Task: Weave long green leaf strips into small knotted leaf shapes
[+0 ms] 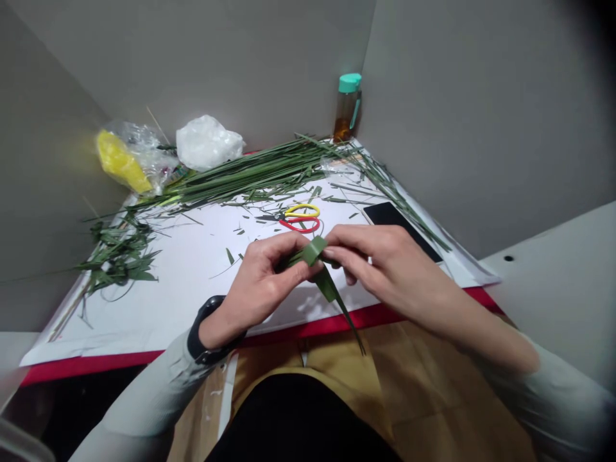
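Note:
My left hand (269, 276) pinches a folded green leaf strip (315, 250) between thumb and forefinger, above the front of the table. From the other side my right hand (375, 256) grips the same strip with its fingertips. A loop of the leaf shows between the two hands, and a narrow tail hangs down past the table's front edge. Just beyond the hands lie scissors (301, 218) with one yellow and one red handle, their blades pointing left. My fingers hide part of the fold.
Long green leaves (250, 170) lie across the back of the table (168, 295), with cuttings around them. Knotted leaf pieces (122, 250) are piled at the left. A phone (402, 228), a teal-capped bottle (346, 109), a white plastic bag (209, 142) and a yellow item (122, 163) stand around.

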Tool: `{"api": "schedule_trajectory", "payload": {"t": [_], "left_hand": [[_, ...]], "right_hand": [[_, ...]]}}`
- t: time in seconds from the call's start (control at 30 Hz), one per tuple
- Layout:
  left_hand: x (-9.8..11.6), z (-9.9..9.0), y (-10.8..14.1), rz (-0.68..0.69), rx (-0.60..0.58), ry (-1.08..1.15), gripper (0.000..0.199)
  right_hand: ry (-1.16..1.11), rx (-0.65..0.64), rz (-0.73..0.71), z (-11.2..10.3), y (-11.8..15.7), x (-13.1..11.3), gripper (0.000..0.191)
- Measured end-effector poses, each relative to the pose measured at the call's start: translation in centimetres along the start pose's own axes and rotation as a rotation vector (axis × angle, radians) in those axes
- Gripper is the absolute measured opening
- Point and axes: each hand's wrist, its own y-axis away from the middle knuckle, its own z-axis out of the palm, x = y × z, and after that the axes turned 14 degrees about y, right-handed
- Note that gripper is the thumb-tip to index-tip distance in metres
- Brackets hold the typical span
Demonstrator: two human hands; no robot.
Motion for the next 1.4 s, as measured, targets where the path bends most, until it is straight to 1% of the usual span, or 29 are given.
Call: {"api": "schedule_trajectory", "payload": {"t": [0.03,0.1,0.17,0.2,0.27,0.4,0.6,0.7,0.8,0.9,0.93,1.0,1.07,1.1,1.23,1.33,1.4], "left_hand": [[-0.2,0.1,-0.1,-0.001,0.021,0.007,0.013],[-0.6,0.4,-0.2,0.009,0.057,0.018,0.015],[-1.1,0.6,-0.3,0.024,0.070,0.024,0.019],[-1.2,0.7,-0.4,0.032,0.073,0.022,0.019],[-1.5,0.8,-0.4,0.050,0.088,0.004,0.019],[-1.8,1.0,-0.5,0.114,0.118,-0.073,0.014],[-1.8,1.6,-0.6,0.222,0.193,-0.257,0.015],[-1.7,1.8,-0.7,0.261,0.223,-0.321,0.013],[-1.5,1.9,-0.9,0.268,0.232,-0.346,0.010],[-1.3,1.8,-1.0,0.256,0.203,-0.338,0.008],[-1.2,1.7,-1.0,0.251,0.186,-0.332,0.007],[-1.1,1.6,-0.9,0.238,0.149,-0.319,0.006],[-1.0,1.4,-0.9,0.227,0.121,-0.310,0.009],[-0.9,1.4,-0.8,0.223,0.110,-0.308,0.011],[-0.6,1.2,-0.7,0.217,0.059,-0.301,0.014],[-0.4,1.1,-0.7,0.212,0.012,-0.304,0.015],[-0.3,1.1,-0.6,0.210,-0.019,-0.319,0.015]], "right_hand": [[0.170,0.055,-0.045,0.3,0.2,-0.2,0.019],[0.449,0.136,-0.100,1.1,0.7,-0.6,0.023],[0.619,0.204,-0.129,1.8,1.1,-1.0,0.024],[0.657,0.240,-0.138,2.1,1.2,-1.1,0.021],[0.670,0.308,-0.142,2.4,1.3,-1.2,0.019],[0.652,0.403,-0.141,2.6,0.9,-0.9,0.037],[0.666,0.475,-0.136,2.8,0.0,-0.8,0.041],[0.703,0.492,-0.141,2.8,-0.2,-0.9,0.035],[0.715,0.479,-0.167,2.4,-0.4,-0.8,0.031],[0.708,0.432,-0.181,1.5,-0.6,-0.7,0.031],[0.686,0.393,-0.171,1.1,-0.7,-0.6,0.033],[0.580,0.272,-0.126,0.4,-0.9,-0.5,0.037],[0.453,0.153,-0.088,-0.2,-1.1,-0.4,0.037],[0.408,0.113,-0.078,-0.5,-1.2,-0.3,0.036],[0.287,0.022,-0.089,-1.6,-1.5,-0.3,0.030],[0.200,-0.031,-0.093,-2.3,-1.5,-0.4,0.029],[0.189,-0.064,-0.085,-2.8,-1.5,-0.5,0.031]]}}
